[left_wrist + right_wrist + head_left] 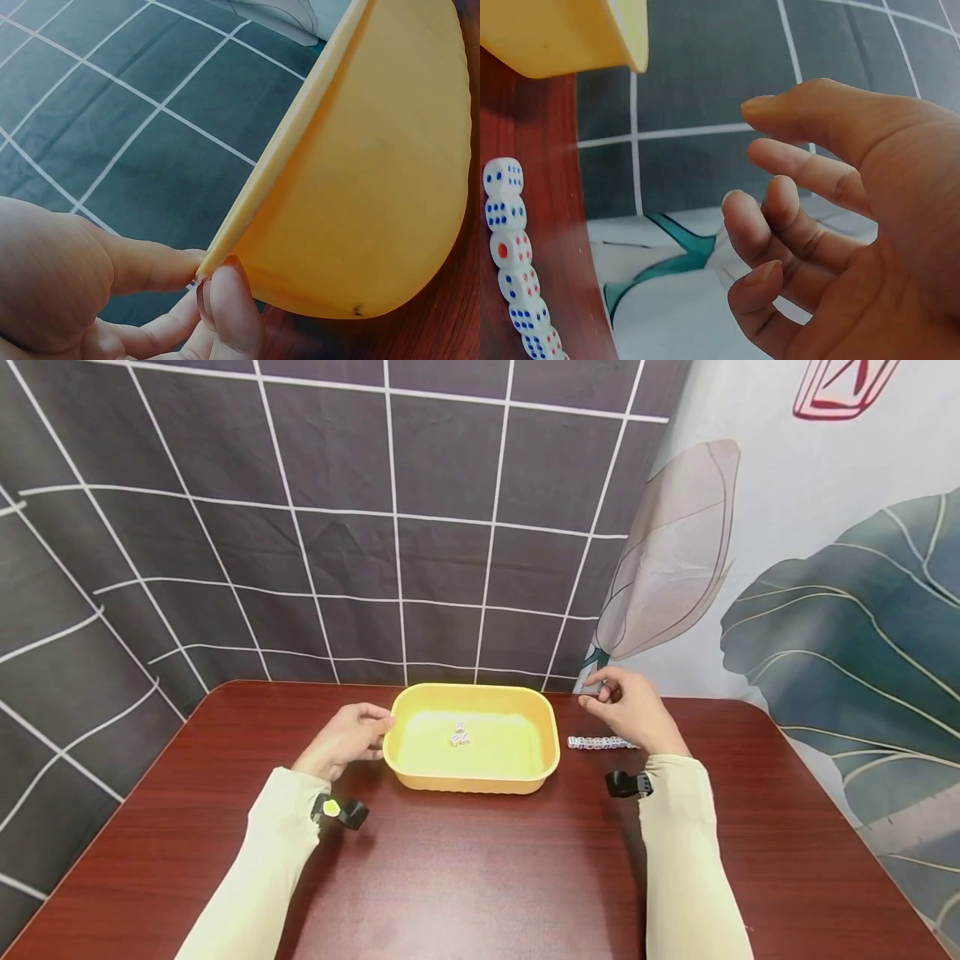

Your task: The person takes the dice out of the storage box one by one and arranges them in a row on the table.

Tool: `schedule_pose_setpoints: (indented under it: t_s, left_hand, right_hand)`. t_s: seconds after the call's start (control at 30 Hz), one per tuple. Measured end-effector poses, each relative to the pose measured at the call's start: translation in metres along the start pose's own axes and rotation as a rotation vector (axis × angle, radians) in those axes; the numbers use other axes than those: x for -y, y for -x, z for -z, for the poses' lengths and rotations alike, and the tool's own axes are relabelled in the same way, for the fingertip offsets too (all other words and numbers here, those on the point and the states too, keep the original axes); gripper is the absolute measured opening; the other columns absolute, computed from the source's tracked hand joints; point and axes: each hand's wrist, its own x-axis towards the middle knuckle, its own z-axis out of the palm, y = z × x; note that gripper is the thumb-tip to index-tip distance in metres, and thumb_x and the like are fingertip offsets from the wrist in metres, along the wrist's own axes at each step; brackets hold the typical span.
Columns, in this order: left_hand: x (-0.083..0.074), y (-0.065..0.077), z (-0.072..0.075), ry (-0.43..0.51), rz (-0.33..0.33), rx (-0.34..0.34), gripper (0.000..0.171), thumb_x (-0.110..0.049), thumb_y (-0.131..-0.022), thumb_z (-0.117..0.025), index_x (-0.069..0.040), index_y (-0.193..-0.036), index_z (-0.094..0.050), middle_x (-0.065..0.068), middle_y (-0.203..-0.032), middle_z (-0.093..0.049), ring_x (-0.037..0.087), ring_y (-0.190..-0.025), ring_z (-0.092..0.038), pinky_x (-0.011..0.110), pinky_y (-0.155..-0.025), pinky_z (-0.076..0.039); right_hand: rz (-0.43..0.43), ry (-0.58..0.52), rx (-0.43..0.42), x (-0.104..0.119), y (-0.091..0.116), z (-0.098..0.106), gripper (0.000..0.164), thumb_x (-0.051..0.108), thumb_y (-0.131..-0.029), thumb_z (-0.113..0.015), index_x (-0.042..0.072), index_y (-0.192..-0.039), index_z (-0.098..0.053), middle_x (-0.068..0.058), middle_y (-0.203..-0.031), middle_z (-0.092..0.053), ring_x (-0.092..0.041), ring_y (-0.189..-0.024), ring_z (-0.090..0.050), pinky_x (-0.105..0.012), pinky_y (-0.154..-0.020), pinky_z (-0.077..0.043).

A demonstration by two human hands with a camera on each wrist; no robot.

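Note:
A yellow plastic basin (472, 783) sits on the table, and a few white dice (460, 738) lie on its floor. My left hand (347, 739) pinches the basin's left rim between thumb and fingers, as the left wrist view shows up close. Over the table's back right, my right hand (633, 706) hovers with nothing in it, its fingers loosely bent and thumb apart from them. Below that hand, a row of white dice (511, 250) with blue and red pips stands on the table, right of the basin; its right end is hidden in the head view.
The dark red wooden table (480, 868) has its far edge against a dark cloth with white grid lines (450, 560). A pale cloth with leaf patterns (847, 610) hangs at the right. Each wrist wears a black camera mount.

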Motion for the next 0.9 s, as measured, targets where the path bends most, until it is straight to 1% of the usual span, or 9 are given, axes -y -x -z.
schedule_pose_setpoints:
  t_s: [0.17, 0.43, 0.57, 0.73, 0.9]
  left_hand:
    - [0.000, 0.000, -0.001, 0.000, 0.008, -0.003, 0.037, -0.014, -0.104, -0.057, 0.007, -0.133, -0.051, 0.014, -0.105, -0.066, 0.012, -0.079, -0.063, 0.023, -0.070, -0.060]
    - [-0.002, 0.001, -0.001, 0.003, 0.003, 0.004, 0.035, -0.013, -0.104, -0.056, 0.008, -0.132, -0.051, 0.011, -0.100, -0.065, 0.011, -0.077, -0.062, 0.024, -0.070, -0.060]
    - [-0.002, 0.001, -0.001, 0.006, 0.005, 0.003, 0.036, -0.014, -0.104, -0.056, 0.007, -0.132, -0.050, 0.010, -0.100, -0.065, 0.011, -0.078, -0.062, 0.023, -0.071, -0.060]
    - [-0.002, 0.001, 0.000, 0.002, 0.000, 0.007, 0.036, -0.014, -0.104, -0.056, 0.008, -0.132, -0.050, 0.011, -0.101, -0.066, 0.011, -0.078, -0.063, 0.024, -0.071, -0.060]
    - [-0.002, 0.002, -0.001, 0.011, 0.000, 0.007, 0.036, -0.013, -0.104, -0.056, 0.008, -0.133, -0.050, 0.010, -0.100, -0.066, 0.010, -0.077, -0.062, 0.022, -0.069, -0.059]
  right_hand:
    - [0.011, -0.018, 0.020, 0.007, -0.003, -0.009, 0.023, 0.018, -0.093, -0.074, 0.007, -0.113, -0.070, -0.004, -0.082, -0.054, -0.017, -0.072, -0.052, -0.024, -0.063, -0.044]
    - [0.010, -0.041, 0.050, 0.021, -0.007, -0.022, 0.026, 0.019, -0.092, -0.075, 0.007, -0.115, -0.070, -0.004, -0.082, -0.054, -0.017, -0.071, -0.050, -0.025, -0.060, -0.044]
    - [0.034, -0.047, 0.055, 0.028, -0.009, -0.028, 0.024, 0.018, -0.092, -0.075, 0.007, -0.113, -0.071, -0.004, -0.081, -0.054, -0.018, -0.069, -0.051, -0.026, -0.059, -0.043]
    - [0.059, -0.059, 0.063, 0.037, -0.010, -0.037, 0.023, 0.016, -0.091, -0.075, 0.006, -0.111, -0.072, -0.004, -0.081, -0.055, -0.018, -0.070, -0.052, -0.026, -0.062, -0.043]
    - [0.098, -0.067, 0.072, 0.047, -0.013, -0.049, 0.021, 0.014, -0.088, -0.076, 0.007, -0.107, -0.071, -0.004, -0.081, -0.056, -0.017, -0.071, -0.052, -0.026, -0.065, -0.043]
